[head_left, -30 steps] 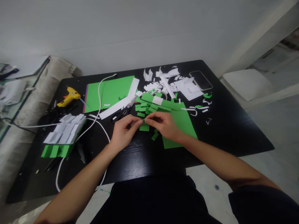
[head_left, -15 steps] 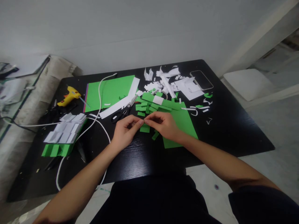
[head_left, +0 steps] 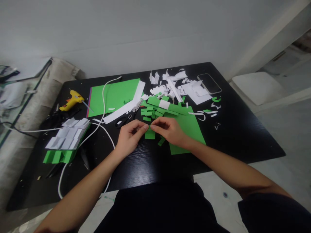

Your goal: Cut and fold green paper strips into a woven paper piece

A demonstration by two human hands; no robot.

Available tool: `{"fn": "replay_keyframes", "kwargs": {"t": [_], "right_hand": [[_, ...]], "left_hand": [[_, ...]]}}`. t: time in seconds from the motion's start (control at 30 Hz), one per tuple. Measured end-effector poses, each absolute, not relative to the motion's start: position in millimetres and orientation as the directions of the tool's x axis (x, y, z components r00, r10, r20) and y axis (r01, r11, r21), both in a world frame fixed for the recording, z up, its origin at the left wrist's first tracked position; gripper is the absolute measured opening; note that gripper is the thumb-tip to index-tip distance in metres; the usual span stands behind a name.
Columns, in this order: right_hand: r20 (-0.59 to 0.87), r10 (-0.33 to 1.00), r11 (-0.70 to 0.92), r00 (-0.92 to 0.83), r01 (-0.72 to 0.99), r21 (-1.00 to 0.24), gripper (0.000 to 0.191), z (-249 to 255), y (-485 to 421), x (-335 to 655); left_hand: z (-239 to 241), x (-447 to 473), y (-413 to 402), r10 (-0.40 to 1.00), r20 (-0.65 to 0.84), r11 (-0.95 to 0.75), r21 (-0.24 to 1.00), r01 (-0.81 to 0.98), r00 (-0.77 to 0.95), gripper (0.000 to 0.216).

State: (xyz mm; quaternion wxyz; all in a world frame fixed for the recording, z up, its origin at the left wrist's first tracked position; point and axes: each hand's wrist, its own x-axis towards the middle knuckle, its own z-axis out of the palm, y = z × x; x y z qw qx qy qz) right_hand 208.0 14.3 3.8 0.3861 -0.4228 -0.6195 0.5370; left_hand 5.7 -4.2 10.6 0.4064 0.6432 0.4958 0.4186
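Observation:
A small green paper piece (head_left: 150, 134) hangs pinched by its upper edge between both hands. My left hand (head_left: 131, 135) is closed, thumb against forefinger at the piece's left corner. My right hand (head_left: 168, 130) is closed in a like pinch at its right corner. Just beyond the fingertips lies a heap of cut green paper strips (head_left: 155, 111), partly on a green sheet (head_left: 191, 129) that runs under my right wrist. Black-handled scissors (head_left: 125, 120) rest beyond my left hand, partly under white paper strips (head_left: 121, 108).
A yellow glue gun (head_left: 72, 101) lies at the left, its white cable (head_left: 104, 97) looping over another green sheet (head_left: 119, 92). Nearer stands a folded white-and-green paper construction (head_left: 66, 139). White paper scraps (head_left: 170, 84) and a phone (head_left: 209, 83) lie at the back right.
The fingertips have parted slightly, and more of the green paper piece's top edge shows between them. Both hands otherwise stay in place.

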Motion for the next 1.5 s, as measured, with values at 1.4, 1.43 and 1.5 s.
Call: {"fn": "replay_keyframes", "kwargs": {"t": [1.4, 1.43, 1.5], "right_hand": [[0.005, 0.922, 0.033, -0.387, 0.067, -0.997, 0.024, 2.5, 18.6, 209.4], [0.006, 0.923, 0.034, -0.384, 0.065, -0.997, 0.024, 3.0, 18.6, 209.5], [0.013, 0.928, 0.037, -0.373, 0.057, -0.998, 0.024, 3.7, 18.7, 209.6]], "left_hand": [[7.2, -1.4, 2.4, 0.966, 0.131, -0.204, 0.913, 0.352, 0.221, 0.022], [7.3, -1.4, 2.7, 0.969, 0.119, -0.189, 0.922, 0.338, 0.217, 0.022], [7.4, -1.5, 3.2, 0.973, 0.101, -0.162, 0.939, 0.304, 0.207, 0.022]]}}
